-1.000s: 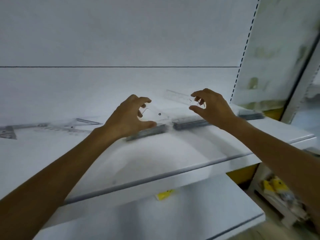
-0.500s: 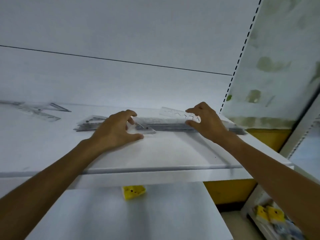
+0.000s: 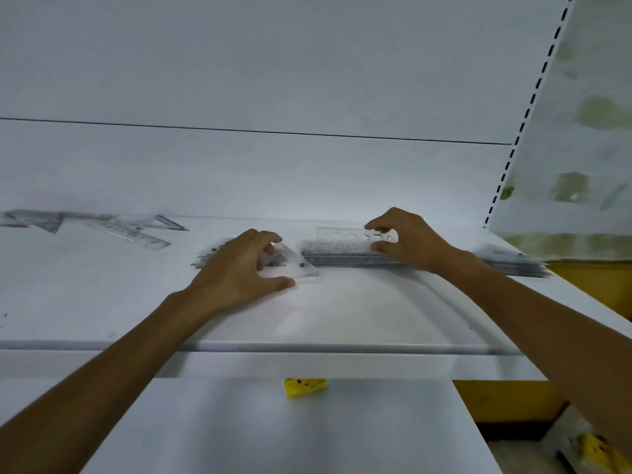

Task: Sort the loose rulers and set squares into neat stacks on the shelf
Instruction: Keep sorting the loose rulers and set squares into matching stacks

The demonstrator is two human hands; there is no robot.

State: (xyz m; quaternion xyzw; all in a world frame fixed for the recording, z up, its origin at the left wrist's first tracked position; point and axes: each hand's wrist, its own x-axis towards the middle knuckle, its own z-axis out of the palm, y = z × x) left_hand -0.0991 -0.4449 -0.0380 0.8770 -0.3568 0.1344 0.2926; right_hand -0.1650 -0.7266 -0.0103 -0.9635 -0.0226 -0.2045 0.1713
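Nothing here can be read as text, number or brand. The ruler (image 3: 342, 235) pinched by the right hand (image 3: 412, 246) has printed marks left of the fingertips (image 3: 371, 227), all blurred. The set square (image 3: 301, 266) under the left hand (image 3: 239, 270) shows no legible figures. Far left of those fingers (image 3: 270, 239), the loose rulers (image 3: 136, 234) have smeared scales. The yellow tag (image 3: 304, 387) below shows only dark dots.

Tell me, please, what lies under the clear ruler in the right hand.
Under the clear ruler, pinched by the right hand, a long stack of rulers lies on the white shelf. The hand covers part of the stack; whether the ruler touches it cannot be told.
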